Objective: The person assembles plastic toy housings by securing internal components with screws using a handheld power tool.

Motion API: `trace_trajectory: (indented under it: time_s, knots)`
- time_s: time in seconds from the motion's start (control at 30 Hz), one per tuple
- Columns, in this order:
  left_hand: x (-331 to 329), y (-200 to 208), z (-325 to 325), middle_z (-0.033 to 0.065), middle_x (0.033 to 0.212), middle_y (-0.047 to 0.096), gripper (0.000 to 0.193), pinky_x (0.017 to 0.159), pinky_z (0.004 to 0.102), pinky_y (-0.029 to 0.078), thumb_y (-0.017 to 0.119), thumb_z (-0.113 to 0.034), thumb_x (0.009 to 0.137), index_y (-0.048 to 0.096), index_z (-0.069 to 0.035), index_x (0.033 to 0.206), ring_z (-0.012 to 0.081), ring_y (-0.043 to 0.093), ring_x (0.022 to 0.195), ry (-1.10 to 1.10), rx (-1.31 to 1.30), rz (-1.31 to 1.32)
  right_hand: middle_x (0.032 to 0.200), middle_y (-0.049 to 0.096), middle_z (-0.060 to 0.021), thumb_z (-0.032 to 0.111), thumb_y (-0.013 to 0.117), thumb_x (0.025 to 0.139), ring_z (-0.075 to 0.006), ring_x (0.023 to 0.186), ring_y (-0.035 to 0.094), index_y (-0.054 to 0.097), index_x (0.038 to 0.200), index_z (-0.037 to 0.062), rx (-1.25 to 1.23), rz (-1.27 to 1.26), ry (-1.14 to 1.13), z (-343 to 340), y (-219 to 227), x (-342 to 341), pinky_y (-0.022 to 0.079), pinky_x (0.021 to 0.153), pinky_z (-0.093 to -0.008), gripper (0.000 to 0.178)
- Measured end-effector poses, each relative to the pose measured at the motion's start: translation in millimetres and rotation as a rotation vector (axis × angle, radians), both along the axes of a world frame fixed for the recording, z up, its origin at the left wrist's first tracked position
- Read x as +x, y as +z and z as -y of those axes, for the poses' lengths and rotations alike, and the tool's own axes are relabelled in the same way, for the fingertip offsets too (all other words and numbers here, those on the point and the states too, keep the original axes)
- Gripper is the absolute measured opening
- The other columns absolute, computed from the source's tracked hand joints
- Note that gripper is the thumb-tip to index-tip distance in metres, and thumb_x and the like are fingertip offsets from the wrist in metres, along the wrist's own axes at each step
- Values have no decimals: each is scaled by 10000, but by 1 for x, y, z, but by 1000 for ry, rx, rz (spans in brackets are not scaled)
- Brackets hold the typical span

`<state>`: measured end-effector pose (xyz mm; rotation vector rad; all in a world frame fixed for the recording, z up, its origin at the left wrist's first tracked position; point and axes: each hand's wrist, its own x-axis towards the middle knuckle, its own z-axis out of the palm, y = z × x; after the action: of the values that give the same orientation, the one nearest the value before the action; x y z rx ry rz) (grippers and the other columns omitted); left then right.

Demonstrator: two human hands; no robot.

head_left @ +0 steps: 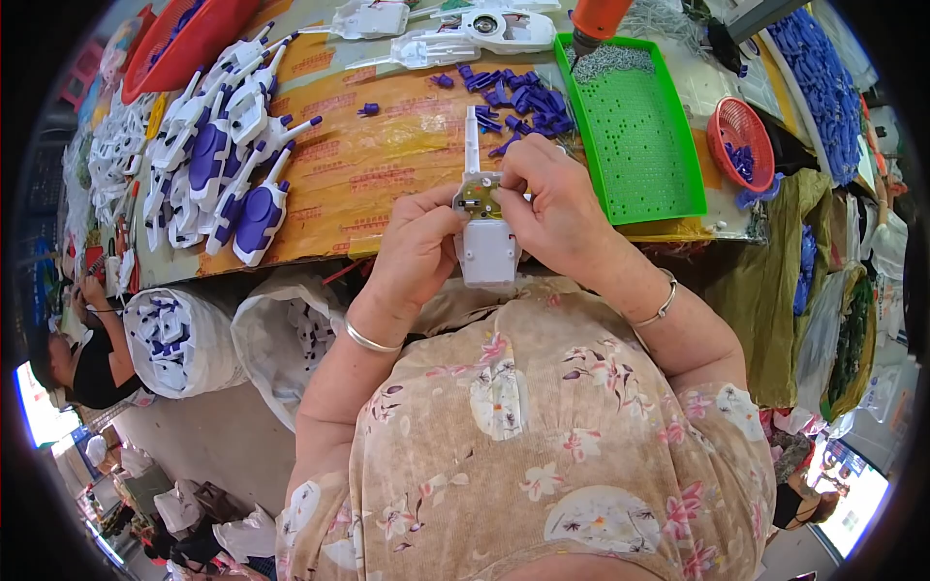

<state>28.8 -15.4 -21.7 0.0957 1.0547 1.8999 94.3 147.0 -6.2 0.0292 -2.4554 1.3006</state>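
A white plastic housing half (489, 254) with a long narrow neck is held upright at the table's front edge. My left hand (415, 244) grips its left side, thumb near the middle. A small brownish-green circuit board (475, 197) lies inside the shell. Over the board's right edge, my right hand (554, 194) has its thumb and index finger pinched together; whatever is between the fingertips is too small to tell. Just beyond the hands lies a loose pile of purple plastic parts (528, 102).
A green tray (635, 145) with small screws stands at right, an orange-red screwdriver (599, 19) above it. Purple-and-white assembled devices (208, 155) pile up at left. A red basket (741, 121) is far right. White sacks (184, 339) stand below the table; another person (92, 349) sits left.
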Motion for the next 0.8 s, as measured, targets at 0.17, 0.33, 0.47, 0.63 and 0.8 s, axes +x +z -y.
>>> trace_trajectory:
  time_s: [0.17,0.33,0.47,0.63,0.8]
  knots:
    - [-1,5,-4,105,911,643,344,697,278,532,431,24,793,574,76,1101,162,647,760,15,-24,-28,709,493,-141,-25,596,704,-325,683,517,477,753,11,-47,3,11,-4,-4,-3,403,573,-397,133]
    - [0,0,-12,137,950,641,379,734,333,558,431,24,785,545,82,1142,205,659,769,34,-33,-17,740,524,-51,-38,640,739,-129,654,501,534,792,11,-63,42,58,-11,-4,-4,388,552,-252,127]
    - [-3,1,-10,181,993,640,379,774,359,550,435,21,792,529,92,1153,264,663,855,-10,16,-8,802,549,-56,132,737,714,-157,698,527,564,892,34,-129,-187,-337,-34,32,-4,421,584,-283,267]
    - [-8,-3,-10,217,995,635,397,781,396,556,433,26,782,506,122,1160,317,665,871,-6,-20,-30,970,574,-52,68,636,803,-153,910,550,484,1174,-10,-342,-598,-350,-66,83,-43,468,756,-267,408]
    - [-5,4,-12,210,1003,632,403,787,385,554,427,33,778,510,116,1163,303,664,877,82,-60,-80,1029,579,-77,95,582,887,-113,919,536,490,1161,-8,-668,-681,-253,-77,59,-59,450,770,-255,307]
